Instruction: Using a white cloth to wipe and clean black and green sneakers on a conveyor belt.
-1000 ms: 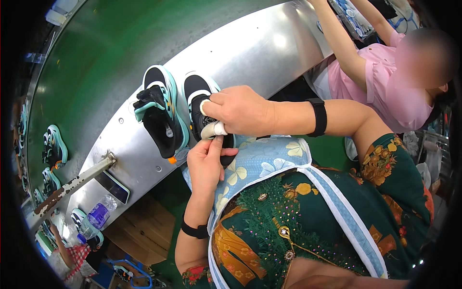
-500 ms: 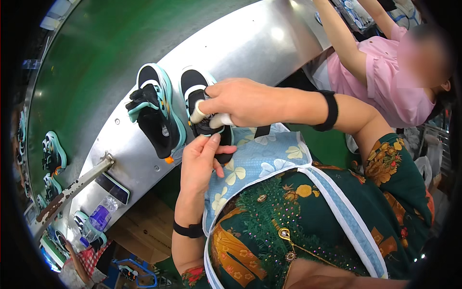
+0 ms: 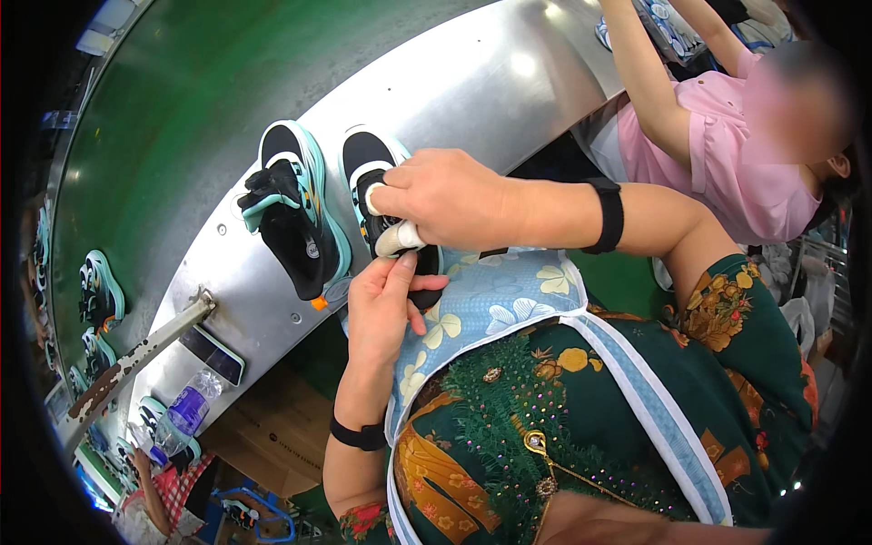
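Observation:
A black, white and mint sneaker (image 3: 370, 150) lies on the metal ledge, its toe pointing away from me. My right hand (image 3: 454, 202), with whitish covers on two fingertips, is curled over the lacing area and grips the shoe there. Exactly what these fingertips pinch is hidden. At the near end, my left hand (image 3: 380, 304) has its thumb and fingers closed on the shoe's opening, by the tongue. The matching sneaker (image 3: 300, 227) rests just to the left, with an orange tab at its heel; neither hand touches it.
A green conveyor belt (image 3: 182, 109) curves beyond the metal ledge (image 3: 436, 82). At left are a worn metal bar (image 3: 136, 363), a phone (image 3: 213, 354), a bottle (image 3: 191, 409) and more sneakers (image 3: 100, 286). A co-worker in pink (image 3: 708, 136) is at right; another person's arm (image 3: 153, 490) is lower left.
My right hand has shifted slightly, its covered fingertips drawn a little nearer me over the lacing. My left hand keeps its hold. At lower left, the other person's arm has moved.

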Tool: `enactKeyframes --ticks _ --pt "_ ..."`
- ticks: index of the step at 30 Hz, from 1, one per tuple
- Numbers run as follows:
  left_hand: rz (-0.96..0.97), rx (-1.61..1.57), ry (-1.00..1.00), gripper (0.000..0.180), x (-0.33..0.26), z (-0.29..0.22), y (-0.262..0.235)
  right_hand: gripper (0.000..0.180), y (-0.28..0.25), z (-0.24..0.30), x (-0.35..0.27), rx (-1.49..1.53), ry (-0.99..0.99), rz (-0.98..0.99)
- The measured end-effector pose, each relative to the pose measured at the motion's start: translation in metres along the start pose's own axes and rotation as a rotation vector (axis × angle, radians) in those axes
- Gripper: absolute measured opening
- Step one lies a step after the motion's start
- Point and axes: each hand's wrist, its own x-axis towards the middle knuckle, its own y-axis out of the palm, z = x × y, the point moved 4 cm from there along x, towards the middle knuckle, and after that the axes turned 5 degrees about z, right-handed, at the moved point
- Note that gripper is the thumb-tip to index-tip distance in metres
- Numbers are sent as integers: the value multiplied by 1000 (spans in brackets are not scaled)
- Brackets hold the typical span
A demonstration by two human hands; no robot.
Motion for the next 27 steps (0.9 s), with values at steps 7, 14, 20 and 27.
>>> enactKeyframes --ticks 7,14,20,27 --pt "0 -18 5 29 0 -1 8 28 6 1 -12 19 -25 -68" --pt "20 -105 75 29 -4 -3 13 54 -1 -10 -13 307 141 51" --pt "-90 104 263 30 -45 -26 -24 73 6 -6 -45 46 305 83" --pt "-626 479 512 42 14 -22 -123 55 -4 -43 -24 -78 416 -155"
